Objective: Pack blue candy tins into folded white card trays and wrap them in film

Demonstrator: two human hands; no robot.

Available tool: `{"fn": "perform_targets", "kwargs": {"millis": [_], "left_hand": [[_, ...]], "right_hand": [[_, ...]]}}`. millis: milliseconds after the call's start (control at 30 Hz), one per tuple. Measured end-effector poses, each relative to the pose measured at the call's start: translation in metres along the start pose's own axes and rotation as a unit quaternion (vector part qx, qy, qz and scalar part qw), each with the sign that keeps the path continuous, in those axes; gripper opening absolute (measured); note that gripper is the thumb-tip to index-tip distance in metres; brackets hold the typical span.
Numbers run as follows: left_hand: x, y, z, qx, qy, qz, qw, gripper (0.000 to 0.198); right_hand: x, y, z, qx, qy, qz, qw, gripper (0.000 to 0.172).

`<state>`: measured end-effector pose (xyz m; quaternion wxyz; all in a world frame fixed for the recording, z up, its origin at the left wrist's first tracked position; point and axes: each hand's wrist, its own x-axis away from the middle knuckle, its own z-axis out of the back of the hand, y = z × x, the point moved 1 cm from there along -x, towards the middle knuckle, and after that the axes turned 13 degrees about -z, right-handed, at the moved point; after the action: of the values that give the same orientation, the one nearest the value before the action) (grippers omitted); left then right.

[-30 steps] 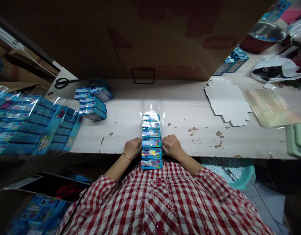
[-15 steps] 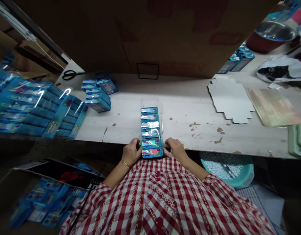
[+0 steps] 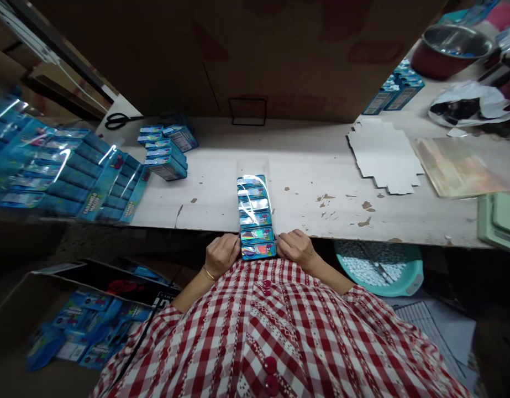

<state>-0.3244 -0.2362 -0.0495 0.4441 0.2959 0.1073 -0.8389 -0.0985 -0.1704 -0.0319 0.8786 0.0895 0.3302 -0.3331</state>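
A column of several small blue boxes [image 3: 256,220] lies under clear film [image 3: 261,167], its near end at the table's front edge against the checked shirt. On its left side my left hand [image 3: 222,254] is closed, fingers curled at the film's lower edge. My right hand [image 3: 296,251] is closed in the same way at the right side. The film's edges at the fingers are too small to make out clearly. Bright reflections cross the film over the upper boxes.
Blue boxes [image 3: 166,160] and black scissors [image 3: 117,120] lie back left, wrapped packs [image 3: 68,171] further left. To the right are a white cut card [image 3: 385,157], film sheets [image 3: 457,166] and a green scale [image 3: 503,218]. A teal basin [image 3: 414,276] sits below the edge.
Both hands have curled more tightly, the right one closing beside the near boxes. The film lies closer over the upper boxes, with new glare. The whole view has shifted slightly.
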Motion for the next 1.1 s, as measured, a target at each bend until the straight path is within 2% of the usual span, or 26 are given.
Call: {"fn": "perform_targets", "kwargs": {"millis": [133,233,300,367,500,567,633,700,767,833,967,1100], "left_hand": [[0.012,0.006,0.001,0.034,0.006,-0.034,0.999,0.011],[0.01,0.006,0.001,0.058,0.012,-0.044,0.997,0.008],[0.002,0.0,-0.004,0.063,0.024,0.013,0.998,0.011],[-0.007,-0.012,-0.014,0.058,0.045,0.106,0.992,0.016],[-0.015,-0.053,-0.031,0.041,0.065,0.231,0.97,0.024],[-0.012,-0.071,-0.033,0.035,0.046,0.263,0.963,0.026],[-0.005,-0.081,-0.034,0.021,-0.022,0.28,0.959,0.025],[0.004,-0.079,-0.035,-0.006,-0.109,0.305,0.946,0.021],[0.011,-0.07,-0.037,-0.033,-0.152,0.342,0.927,0.018],[0.014,-0.059,-0.04,-0.046,-0.146,0.365,0.918,0.017],[0.014,-0.049,-0.045,-0.038,-0.116,0.371,0.92,0.013],[0.016,-0.051,-0.046,-0.018,-0.106,0.367,0.924,0.013]], "right_hand": [[0.006,0.001,0.005,-0.04,-0.032,0.042,0.998,0.027],[0.005,0.003,0.004,-0.043,-0.038,0.021,0.998,0.029],[-0.001,0.003,-0.003,-0.033,-0.029,-0.015,0.999,0.03],[-0.012,0.001,-0.015,-0.018,-0.032,-0.053,0.998,0.029],[-0.038,-0.011,-0.045,0.003,-0.061,-0.115,0.991,0.028],[-0.047,-0.02,-0.056,0.001,-0.071,-0.129,0.989,0.028],[-0.049,-0.026,-0.059,-0.007,-0.076,-0.135,0.988,0.028],[-0.043,-0.03,-0.055,-0.02,-0.084,-0.145,0.986,0.028],[-0.03,-0.032,-0.048,-0.039,-0.097,-0.176,0.979,0.029],[-0.017,-0.037,-0.043,-0.089,-0.121,-0.194,0.97,0.03],[-0.005,-0.06,-0.049,-0.257,-0.206,-0.13,0.935,0.026],[-0.011,-0.075,-0.069,-0.276,-0.242,-0.193,0.91,0.035]]}}
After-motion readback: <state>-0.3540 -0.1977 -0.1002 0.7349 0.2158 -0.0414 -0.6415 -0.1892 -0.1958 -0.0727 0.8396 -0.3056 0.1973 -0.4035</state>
